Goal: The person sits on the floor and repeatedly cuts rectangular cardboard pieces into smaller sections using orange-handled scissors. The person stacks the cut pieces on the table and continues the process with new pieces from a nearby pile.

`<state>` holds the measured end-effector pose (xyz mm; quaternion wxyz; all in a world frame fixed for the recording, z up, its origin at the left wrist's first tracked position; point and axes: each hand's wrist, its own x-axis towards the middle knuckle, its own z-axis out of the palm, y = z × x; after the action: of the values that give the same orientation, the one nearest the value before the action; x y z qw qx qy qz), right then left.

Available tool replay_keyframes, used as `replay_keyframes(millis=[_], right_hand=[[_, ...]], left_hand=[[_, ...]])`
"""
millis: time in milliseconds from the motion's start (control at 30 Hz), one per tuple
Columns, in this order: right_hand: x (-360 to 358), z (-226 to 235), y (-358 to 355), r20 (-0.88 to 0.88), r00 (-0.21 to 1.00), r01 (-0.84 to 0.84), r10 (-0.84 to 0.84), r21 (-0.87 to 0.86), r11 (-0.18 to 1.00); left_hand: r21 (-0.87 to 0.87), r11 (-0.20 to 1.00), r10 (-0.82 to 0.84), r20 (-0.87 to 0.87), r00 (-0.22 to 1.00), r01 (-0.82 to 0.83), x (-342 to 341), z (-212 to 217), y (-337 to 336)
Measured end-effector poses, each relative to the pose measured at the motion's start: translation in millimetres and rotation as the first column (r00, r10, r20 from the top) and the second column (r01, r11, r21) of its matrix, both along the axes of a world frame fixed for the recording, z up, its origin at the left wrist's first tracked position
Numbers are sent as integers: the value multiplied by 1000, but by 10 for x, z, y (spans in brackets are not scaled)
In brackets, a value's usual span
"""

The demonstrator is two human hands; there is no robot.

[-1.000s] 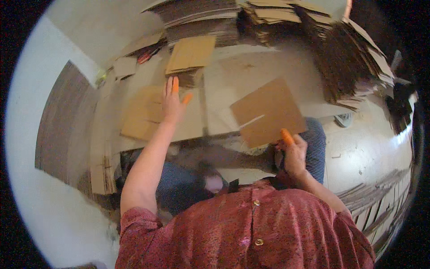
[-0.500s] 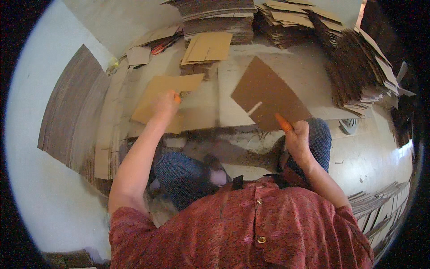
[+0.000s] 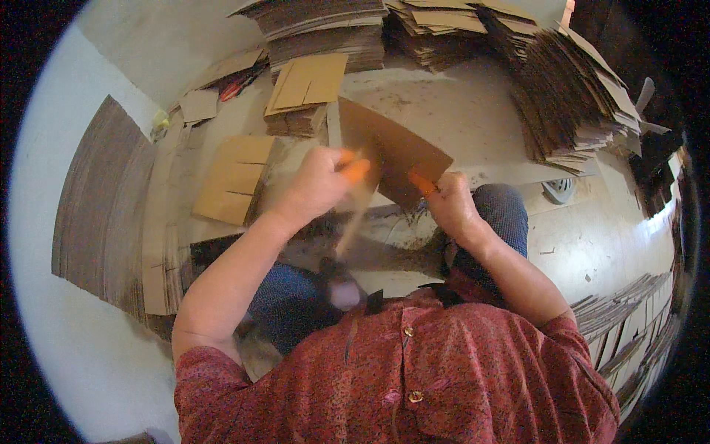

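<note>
We see the left hand (image 3: 318, 185) no longer over the slotted stack (image 3: 233, 177) on our left; it has swung in beside the brown sheet (image 3: 403, 148), near the middle of the work surface (image 3: 462, 96). Its fingers, some in orange covers (image 3: 355, 171), are closed, and we think they pinch a paler sheet (image 3: 360, 214) seen nearly edge-on below them, though motion blur keeps us from being sure of its outline or of whether it touches the brown one. The right hand (image 3: 452, 206) grips the brown sheet by its lower right edge and holds it up at a tilt. For the work in hand, this change means that both hands now meet in one place, close in front of us. The slotted stack lies flat, two cuts running in from the right edge of its top sheet. Beyond it we have another slotted pile (image 3: 309, 80) and, farther back on the left, a red-handled tool (image 3: 231, 92), while tall cardboard stacks (image 3: 566, 103) stand at the right
</note>
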<state>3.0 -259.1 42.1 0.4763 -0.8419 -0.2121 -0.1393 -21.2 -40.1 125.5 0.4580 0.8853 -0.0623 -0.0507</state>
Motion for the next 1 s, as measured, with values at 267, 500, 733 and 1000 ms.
replay_keyframes(millis=[267, 500, 733, 1000], right_hand=[[438, -30, -236, 89, 988, 128, -123, -51, 990], [618, 342, -163, 73, 995, 86, -65, -346, 934], [757, 35, -237, 0, 979, 189, -205, -380, 905], [625, 827, -135, 238, 959, 62, -153, 350, 935]], left_hand=[[281, 899, 141, 539, 830, -336, 840, -542, 581], [518, 612, 50, 729, 683, -598, 1645, -900, 709], [681, 619, 123, 408, 905, -391, 1809, -620, 648], [309, 849, -89, 883, 461, -429, 1229, -62, 464]])
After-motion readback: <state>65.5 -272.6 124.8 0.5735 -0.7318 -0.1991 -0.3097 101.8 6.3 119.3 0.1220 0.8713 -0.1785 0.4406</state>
